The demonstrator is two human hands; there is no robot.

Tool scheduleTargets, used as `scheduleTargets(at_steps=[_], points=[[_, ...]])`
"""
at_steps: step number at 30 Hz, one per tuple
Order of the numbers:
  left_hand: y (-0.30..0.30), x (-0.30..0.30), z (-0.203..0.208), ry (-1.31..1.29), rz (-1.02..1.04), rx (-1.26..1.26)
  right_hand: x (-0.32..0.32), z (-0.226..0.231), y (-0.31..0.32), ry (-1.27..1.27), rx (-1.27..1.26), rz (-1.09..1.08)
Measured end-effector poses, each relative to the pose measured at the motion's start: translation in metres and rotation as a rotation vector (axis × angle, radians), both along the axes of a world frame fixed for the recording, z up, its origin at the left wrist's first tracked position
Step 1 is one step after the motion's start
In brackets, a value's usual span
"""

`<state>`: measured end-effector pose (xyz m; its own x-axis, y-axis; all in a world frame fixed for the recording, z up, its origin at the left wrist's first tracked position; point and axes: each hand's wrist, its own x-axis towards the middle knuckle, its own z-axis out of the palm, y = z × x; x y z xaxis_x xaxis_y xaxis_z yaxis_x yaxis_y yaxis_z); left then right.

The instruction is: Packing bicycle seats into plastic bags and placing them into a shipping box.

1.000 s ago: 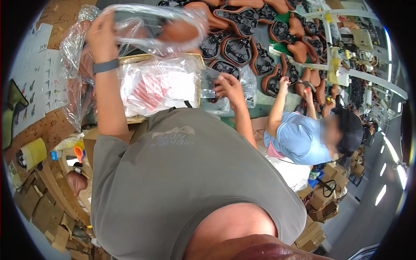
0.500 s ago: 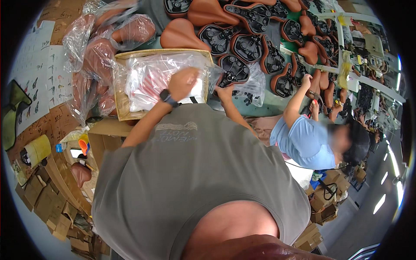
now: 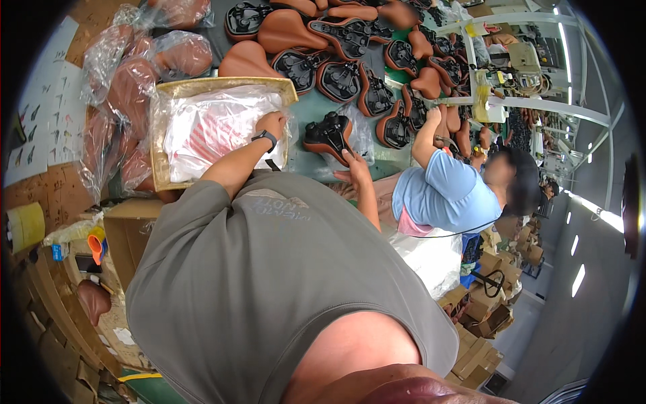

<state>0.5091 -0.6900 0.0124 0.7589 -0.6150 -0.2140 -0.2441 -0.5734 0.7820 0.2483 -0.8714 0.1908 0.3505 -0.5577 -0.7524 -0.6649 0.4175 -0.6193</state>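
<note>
My right hand point(image 3: 356, 170) grips a brown bicycle saddle point(image 3: 328, 137) by its narrow end. The saddle's black underside faces up. My left hand point(image 3: 270, 125), with a dark watch on the wrist, is closed at the right side of a shallow cardboard box point(image 3: 160, 176). Its fingers seem to pinch a clear plastic bag point(image 3: 289, 131), though the fingertips are partly hidden. Inside the box lies a stack of clear bags with red stripes point(image 3: 217, 132). Another flat clear bag point(image 3: 361, 124) rests on the table just beyond the held saddle.
Many brown saddles point(image 3: 289, 32) spread over the table's far side, several with undersides up. Bagged saddles point(image 3: 138, 84) pile up left of the box. At the right, a person in a light blue shirt point(image 3: 441, 192) works at the same table. An open carton point(image 3: 131, 225) stands at my left.
The view has shifted. My right hand has drawn the saddle toward me, away from the other saddles and the flat bag. My left hand has moved closer to the box's right rim.
</note>
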Motion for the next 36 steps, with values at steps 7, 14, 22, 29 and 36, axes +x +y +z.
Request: scheduleTargets(at_steps=[7,14,22,29,36], points=[[0.056,0.001,0.010,-0.224,-0.222,-0.083,-0.019,-0.048,0.018,0.405,-0.564,0.369],[0.160,-0.018,0.121,0.287,0.052,-0.366,-0.004,-0.038,0.060,0.130,0.316,0.221],[0.191,-0.017,0.182,-0.217,-0.094,-0.277,0.010,0.074,0.135,-0.679,0.706,0.006],[0.168,-0.016,0.237,0.512,-0.338,-0.533,0.095,0.090,0.133,-0.756,0.812,0.118],[0.231,0.103,0.246,1.512,0.126,-1.350,0.089,0.127,0.099,-1.194,0.778,0.036]])
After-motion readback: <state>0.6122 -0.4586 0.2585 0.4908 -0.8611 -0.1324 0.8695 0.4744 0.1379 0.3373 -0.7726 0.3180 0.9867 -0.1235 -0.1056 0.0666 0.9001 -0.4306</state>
